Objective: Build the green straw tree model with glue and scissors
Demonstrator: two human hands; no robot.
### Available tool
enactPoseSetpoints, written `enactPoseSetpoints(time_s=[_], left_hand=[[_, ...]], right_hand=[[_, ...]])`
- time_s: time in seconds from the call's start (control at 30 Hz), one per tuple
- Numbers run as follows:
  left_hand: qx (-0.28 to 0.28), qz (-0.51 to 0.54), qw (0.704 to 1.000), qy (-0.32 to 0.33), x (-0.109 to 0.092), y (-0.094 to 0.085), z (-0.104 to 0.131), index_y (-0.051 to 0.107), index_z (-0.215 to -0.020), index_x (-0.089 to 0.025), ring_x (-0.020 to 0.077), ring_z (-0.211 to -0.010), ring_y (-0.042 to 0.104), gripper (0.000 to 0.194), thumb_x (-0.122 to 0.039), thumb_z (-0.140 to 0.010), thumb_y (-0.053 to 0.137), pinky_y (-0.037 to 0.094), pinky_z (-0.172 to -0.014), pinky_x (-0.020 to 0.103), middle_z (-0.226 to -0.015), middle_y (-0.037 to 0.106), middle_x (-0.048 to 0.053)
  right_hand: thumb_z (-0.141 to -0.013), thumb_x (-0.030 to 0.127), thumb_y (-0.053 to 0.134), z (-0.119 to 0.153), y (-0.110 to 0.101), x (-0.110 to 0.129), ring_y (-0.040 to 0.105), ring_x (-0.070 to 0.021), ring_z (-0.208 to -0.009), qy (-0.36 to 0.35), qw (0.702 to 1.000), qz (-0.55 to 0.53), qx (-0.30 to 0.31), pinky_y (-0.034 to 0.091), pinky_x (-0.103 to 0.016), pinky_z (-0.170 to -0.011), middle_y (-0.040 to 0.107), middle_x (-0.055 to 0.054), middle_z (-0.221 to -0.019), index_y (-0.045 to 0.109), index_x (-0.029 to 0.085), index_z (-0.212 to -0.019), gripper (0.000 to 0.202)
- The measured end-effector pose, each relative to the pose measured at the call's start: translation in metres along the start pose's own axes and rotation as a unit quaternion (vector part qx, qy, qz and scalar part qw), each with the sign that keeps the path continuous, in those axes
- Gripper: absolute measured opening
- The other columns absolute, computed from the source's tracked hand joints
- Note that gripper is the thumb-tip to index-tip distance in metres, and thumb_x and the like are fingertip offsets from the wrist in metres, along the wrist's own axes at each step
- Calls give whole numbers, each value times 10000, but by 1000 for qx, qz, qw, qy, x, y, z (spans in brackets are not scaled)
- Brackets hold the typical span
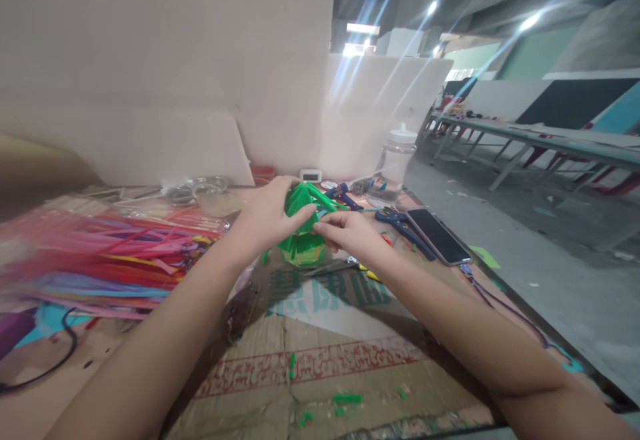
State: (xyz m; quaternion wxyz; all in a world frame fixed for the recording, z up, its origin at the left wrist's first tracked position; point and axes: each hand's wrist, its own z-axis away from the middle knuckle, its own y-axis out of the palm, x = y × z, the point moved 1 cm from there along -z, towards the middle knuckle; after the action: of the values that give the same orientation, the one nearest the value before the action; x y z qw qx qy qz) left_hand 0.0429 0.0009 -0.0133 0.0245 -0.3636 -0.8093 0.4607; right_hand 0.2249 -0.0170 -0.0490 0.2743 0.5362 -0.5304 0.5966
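A green object (303, 247) built of folded strips, wider at its base, stands upright on the cardboard. My left hand (273, 212) holds its upper part, the thumb across the front and the fingers behind. My right hand (345, 232) is at the object's right side with thumb and index finger pinched together; what lies between those fingertips, if anything, is too small to make out. A green strip (323, 196) sticks out from the top toward the right. Scissors (337, 265) with yellow handles lie just beneath my right hand.
Colored fuzzy strips (130, 253) are piled at left. Pliers (407, 230), a phone (439, 235) with a cable and a clear bottle (394, 167) stand or lie at right. Green scraps (347, 399) dot the cardboard (250, 393). White panels (280, 73) rise behind.
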Motion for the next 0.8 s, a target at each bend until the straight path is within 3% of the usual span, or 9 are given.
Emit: enactPoseSetpoints(time_s=[0.43, 0.63, 0.8], left_hand=[[-7, -17, 1000, -6, 0, 1, 1, 520, -1194, -168, 275, -1046, 612, 452, -482, -869, 538, 475, -911, 407, -1135, 644, 109], [0, -11, 1000, -6, 0, -1, 1, 520, -1193, -176, 275, -1065, 610, 454, -496, -871, 533, 470, -925, 406, -1151, 641, 106], [-2, -9, 1000, -5, -2, -1, 1, 521, -1201, -180, 274, -1068, 611, 454, -487, -867, 539, 471, -927, 403, -1157, 643, 106]], right_hand=[[-831, 419, 595, 3, 2, 4, 420, -81, -452, 0, 1000, 10, -2, 307, -232, -481, 504, 57, -473, 563, 177, -651, 303], [-862, 419, 566, 2, -2, 2, 413, -76, -433, 4, 998, 32, 62, 280, -231, -458, 539, 48, -477, 587, 179, -661, 313], [-825, 422, 613, 0, -1, 0, 401, -74, -418, 11, 999, 20, 38, 280, -232, -457, 519, 59, -452, 569, 183, -630, 312]])
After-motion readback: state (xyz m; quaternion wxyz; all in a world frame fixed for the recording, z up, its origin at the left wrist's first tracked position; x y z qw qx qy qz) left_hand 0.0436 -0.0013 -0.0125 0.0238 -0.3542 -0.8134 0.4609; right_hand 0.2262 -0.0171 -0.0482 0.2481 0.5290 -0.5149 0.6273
